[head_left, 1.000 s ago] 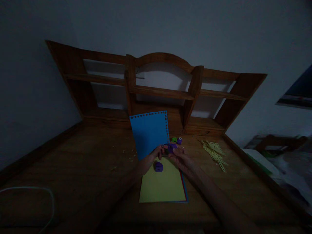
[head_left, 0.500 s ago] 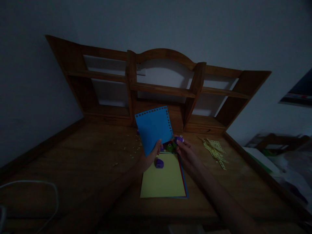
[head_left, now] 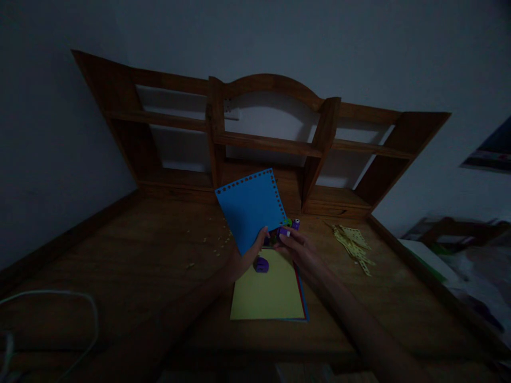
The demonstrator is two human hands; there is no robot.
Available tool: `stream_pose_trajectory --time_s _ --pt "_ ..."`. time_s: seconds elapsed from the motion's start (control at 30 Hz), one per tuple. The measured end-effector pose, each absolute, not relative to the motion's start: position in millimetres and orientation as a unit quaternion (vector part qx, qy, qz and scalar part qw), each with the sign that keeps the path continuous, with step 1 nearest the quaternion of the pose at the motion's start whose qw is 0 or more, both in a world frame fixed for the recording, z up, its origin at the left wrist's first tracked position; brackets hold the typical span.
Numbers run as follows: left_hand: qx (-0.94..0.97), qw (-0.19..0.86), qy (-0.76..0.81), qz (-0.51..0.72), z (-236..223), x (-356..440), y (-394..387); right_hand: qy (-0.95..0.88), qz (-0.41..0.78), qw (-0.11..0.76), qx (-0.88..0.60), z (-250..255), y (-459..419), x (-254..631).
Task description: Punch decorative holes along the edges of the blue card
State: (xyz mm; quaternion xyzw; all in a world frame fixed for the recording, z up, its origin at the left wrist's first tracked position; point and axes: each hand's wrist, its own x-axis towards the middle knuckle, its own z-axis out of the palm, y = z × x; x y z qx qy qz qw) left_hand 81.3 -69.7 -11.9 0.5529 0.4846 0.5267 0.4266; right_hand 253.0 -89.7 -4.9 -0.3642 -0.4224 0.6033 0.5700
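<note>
Head camera: just below the centre of the frame, the left hand [head_left: 257, 244] pinches the lower edge of a blue sheet [head_left: 251, 207] with holes along its top and right edges, while the right hand [head_left: 297, 247] grips a purple punch [head_left: 283, 232] near the sheet's lower right corner, though whether they touch cannot be told. Below the hands a second purple punch [head_left: 262, 265] sits on yellow paper [head_left: 269, 298], and right of centre lie perforated yellow scraps [head_left: 353, 244], with a wooden shelf [head_left: 267, 141] across the upper middle.
</note>
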Motion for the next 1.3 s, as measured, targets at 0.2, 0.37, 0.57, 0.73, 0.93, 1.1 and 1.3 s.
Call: stream_pose_trajectory --time_s 0.2,0.37,0.57,0.73,0.93,1.1,1.3 --pt "0.557 0.416 0.481 0.533 -22.3 81.3 -70.8 -0.416 0.609 0.568 -0.365 -1.9 -92.7 250.6" --pt "0.558 0.419 0.486 0.526 -28.4 80.8 -68.7 -0.451 0.569 0.572 -0.382 -6.8 -90.2 252.0" --pt "0.577 0.410 0.471 0.526 -33.3 78.7 -66.3 -0.455 0.516 0.600 -0.408 -11.4 -88.0 253.1" --pt "0.580 0.406 0.480 0.518 -30.2 78.0 -67.8 -0.464 0.504 0.594 -0.421 -7.7 -89.6 251.9" --pt "0.568 0.426 0.478 0.518 -30.8 77.2 -67.2 -0.465 0.498 0.595 -0.425 -4.6 -91.5 249.8" --pt "0.576 0.415 0.472 0.523 -29.8 79.2 -65.6 -0.460 0.504 0.594 -0.427 -3.4 -93.3 248.8" --pt "0.578 0.403 0.482 0.521 -26.6 79.0 -67.4 -0.473 0.498 0.581 -0.437 -0.8 -95.5 247.8"
